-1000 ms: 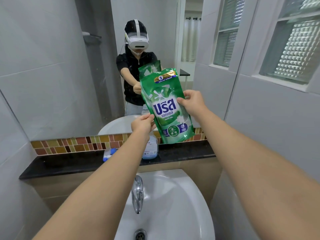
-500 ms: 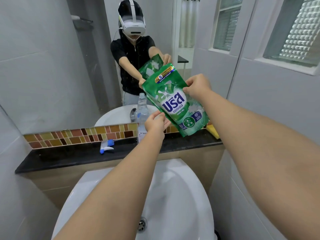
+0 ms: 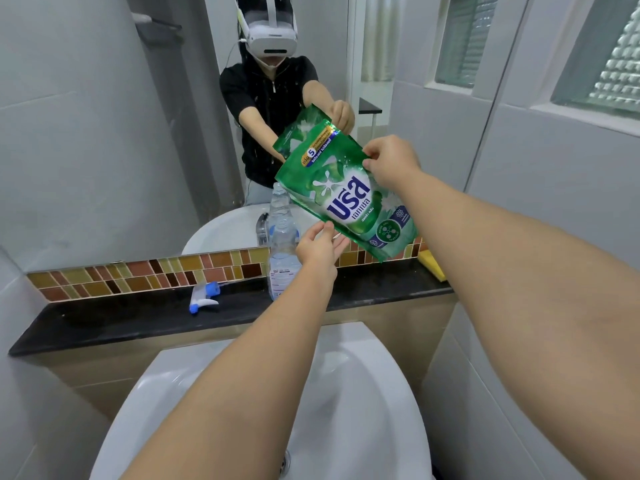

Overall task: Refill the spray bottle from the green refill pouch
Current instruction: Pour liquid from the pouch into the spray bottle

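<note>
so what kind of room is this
Most likely a home bathroom: a white washbasin sits below a dark ledge, a large mirror reflects the person, and the walls are tiled, with a mosaic strip along the ledge.

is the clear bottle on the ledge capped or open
Open: the clear bottle shows a bare neck, and its spray head lies apart on the ledge.
</note>
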